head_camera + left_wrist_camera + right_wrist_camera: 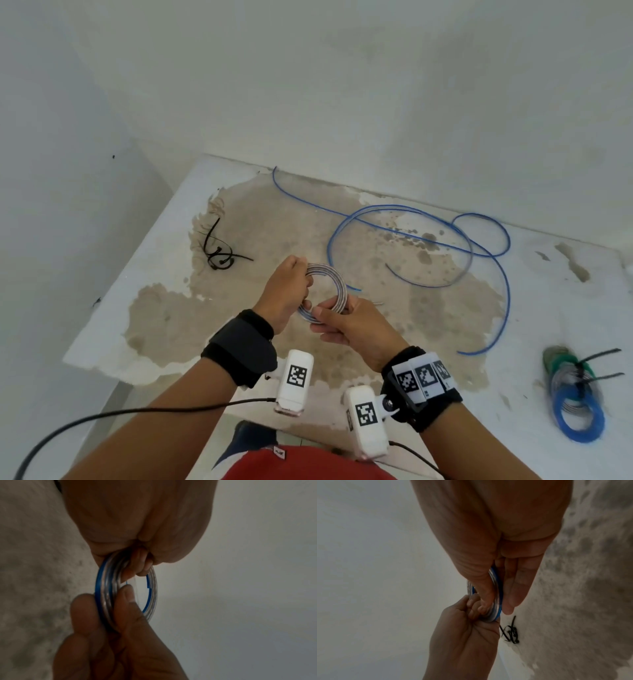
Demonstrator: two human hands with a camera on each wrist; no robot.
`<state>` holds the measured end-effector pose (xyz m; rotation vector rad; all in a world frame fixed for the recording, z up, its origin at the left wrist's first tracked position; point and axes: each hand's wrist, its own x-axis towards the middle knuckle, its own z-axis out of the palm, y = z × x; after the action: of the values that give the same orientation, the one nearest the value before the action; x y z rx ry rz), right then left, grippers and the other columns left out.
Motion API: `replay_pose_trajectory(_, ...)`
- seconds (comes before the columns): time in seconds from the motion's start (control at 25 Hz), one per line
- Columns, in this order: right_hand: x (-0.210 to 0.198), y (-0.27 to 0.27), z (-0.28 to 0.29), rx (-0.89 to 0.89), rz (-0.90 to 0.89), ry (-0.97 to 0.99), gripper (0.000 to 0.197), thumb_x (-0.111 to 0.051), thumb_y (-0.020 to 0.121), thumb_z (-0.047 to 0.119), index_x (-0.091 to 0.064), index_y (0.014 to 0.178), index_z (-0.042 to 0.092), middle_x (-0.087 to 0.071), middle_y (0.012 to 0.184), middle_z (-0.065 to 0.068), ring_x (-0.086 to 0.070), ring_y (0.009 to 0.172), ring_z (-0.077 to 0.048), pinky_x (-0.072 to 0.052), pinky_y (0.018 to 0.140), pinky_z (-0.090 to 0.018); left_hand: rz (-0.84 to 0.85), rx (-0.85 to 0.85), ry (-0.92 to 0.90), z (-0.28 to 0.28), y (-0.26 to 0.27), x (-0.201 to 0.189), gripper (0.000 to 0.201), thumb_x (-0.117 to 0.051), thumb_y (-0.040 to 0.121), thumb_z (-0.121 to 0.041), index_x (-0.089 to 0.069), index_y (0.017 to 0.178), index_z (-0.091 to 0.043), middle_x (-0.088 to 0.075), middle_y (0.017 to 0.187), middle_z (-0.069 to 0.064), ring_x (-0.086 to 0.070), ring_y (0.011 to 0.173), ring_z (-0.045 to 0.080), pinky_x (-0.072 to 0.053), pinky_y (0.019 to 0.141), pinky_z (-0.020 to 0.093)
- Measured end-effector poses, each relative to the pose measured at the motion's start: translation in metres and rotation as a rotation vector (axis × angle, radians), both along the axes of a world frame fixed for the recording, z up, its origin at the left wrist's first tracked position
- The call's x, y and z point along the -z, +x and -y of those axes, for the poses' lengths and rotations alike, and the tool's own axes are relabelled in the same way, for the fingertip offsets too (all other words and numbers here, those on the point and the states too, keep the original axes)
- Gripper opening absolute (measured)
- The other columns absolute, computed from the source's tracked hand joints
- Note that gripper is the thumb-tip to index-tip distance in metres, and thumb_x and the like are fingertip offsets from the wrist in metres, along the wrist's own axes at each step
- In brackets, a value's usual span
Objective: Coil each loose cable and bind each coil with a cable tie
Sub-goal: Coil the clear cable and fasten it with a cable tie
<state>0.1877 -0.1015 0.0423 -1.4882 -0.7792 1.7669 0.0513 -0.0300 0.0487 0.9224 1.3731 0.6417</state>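
Stained tabletop bears loose blue cable (fingers clamp coil).

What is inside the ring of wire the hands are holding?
Inside the coil you see only fingertips and the stained table beyond. Both hands cover parts of the ring itself.

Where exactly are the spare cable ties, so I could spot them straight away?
Start at the worn white table with its big brownish patch. Go to the patch's far left edge, left of the left hand gripping the cable coil. The loose cable ties lie there in a small tangle: thin, black strips, unlike the long blue cable and the bound coils on the right.
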Motion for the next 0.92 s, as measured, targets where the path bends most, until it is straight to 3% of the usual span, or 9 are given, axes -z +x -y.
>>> replay_pose_trajectory(0.16,0.016,-0.076,-0.046,-0.11,0.048,-0.091,0.023,-0.069,0.096,0.03,-0.067,0.107,0.01,-0.077,0.109,-0.012,-0.076,0.092,-0.02,-0.059,0.075,-0.03,-0.001,-0.042,-0.052,-0.036,-0.084,0.026,0.026,-0.038,0.107,-0.034,-0.048,0.093,-0.014,-0.041,0.071,-0.001,-0.032,0.051,0.01,-0.036,0.048,0.027)
replay_pose_trajectory(0.28,0.035,-0.12,-0.097,-0.13,0.236,-0.152,0.046,-0.044,0.103,0.055,-0.067,0.117,0.018,-0.077,0.105,0.003,-0.074,0.089,-0.019,-0.053,0.076,-0.035,-0.029,-0.07,-0.115,-0.057,-0.148,0.045,0.025,-0.037,0.108,-0.031,-0.045,0.092,-0.015,-0.037,0.073,0.001,-0.028,0.052,0.013,-0.033,0.051,0.03)
replay_pose_trajectory(0.36,0.058,-0.142,-0.136,-0.112,0.454,-0.047,0.043,-0.043,0.105,0.05,-0.07,0.11,0.017,-0.075,0.103,0.002,-0.072,0.087,-0.018,-0.051,0.078,-0.034,-0.065,-0.04,-0.129,-0.067,-0.181,0.055,0.026,-0.037,0.108,-0.033,-0.044,0.091,-0.014,-0.036,0.075,0.002,-0.028,0.056,0.014,-0.034,0.053,0.032)
replay_pose_trajectory(0.48,0.088,-0.174,-0.191,-0.276,0.79,0.134,0.026,-0.056,0.101,0.036,-0.071,0.107,0.016,-0.071,0.104,0.006,-0.064,0.093,-0.012,-0.045,0.085,-0.026,-0.095,-0.025,-0.129,-0.082,-0.21,0.064,0.028,-0.037,0.108,-0.033,-0.041,0.086,-0.016,-0.037,0.075,0.002,-0.028,0.055,0.014,-0.035,0.052,0.03)
replay_pose_trajectory(0.56,0.1,-0.188,-0.221,-0.319,0.846,0.154,0.015,-0.062,0.097,0.028,-0.07,0.106,0.02,-0.068,0.104,0.006,-0.06,0.094,-0.011,-0.044,0.084,-0.023,-0.082,-0.021,-0.124,-0.09,-0.22,0.068,0.028,-0.038,0.107,-0.033,-0.041,0.086,-0.015,-0.039,0.075,0.001,-0.028,0.054,0.013,-0.035,0.053,0.031)
replay_pose_trajectory(0.64,0.112,-0.196,-0.244,-0.375,0.862,0.123,0.007,-0.067,0.092,0.026,-0.067,0.099,0.027,-0.071,0.107,0.003,-0.065,0.097,-0.017,-0.052,0.085,-0.029,-0.069,-0.023,-0.141,-0.098,-0.226,0.073,0.027,-0.039,0.107,-0.032,-0.044,0.087,-0.015,-0.041,0.075,0.001,-0.03,0.054,0.013,-0.036,0.053,0.031)
replay_pose_trajectory(0.8,0.135,-0.202,-0.26,-0.464,0.914,0.095,0.012,-0.075,0.085,0.025,-0.066,0.093,0.028,-0.072,0.102,0.001,-0.068,0.093,-0.02,-0.058,0.086,-0.036,-0.092,-0.013,-0.157,-0.107,-0.23,0.083,0.026,-0.039,0.106,-0.033,-0.045,0.087,-0.016,-0.043,0.075,0.001,-0.033,0.056,0.013,-0.037,0.054,0.032)
replay_pose_trajectory(0.92,0.128,-0.193,-0.263,-0.443,0.881,0.102,0.016,-0.071,0.089,0.019,-0.071,0.103,0.025,-0.072,0.106,0.0,-0.066,0.096,-0.016,-0.053,0.086,-0.027,-0.101,-0.018,-0.15,-0.109,-0.228,0.084,0.027,-0.039,0.106,-0.033,-0.044,0.086,-0.015,-0.042,0.075,0.002,-0.032,0.057,0.014,-0.037,0.054,0.032)
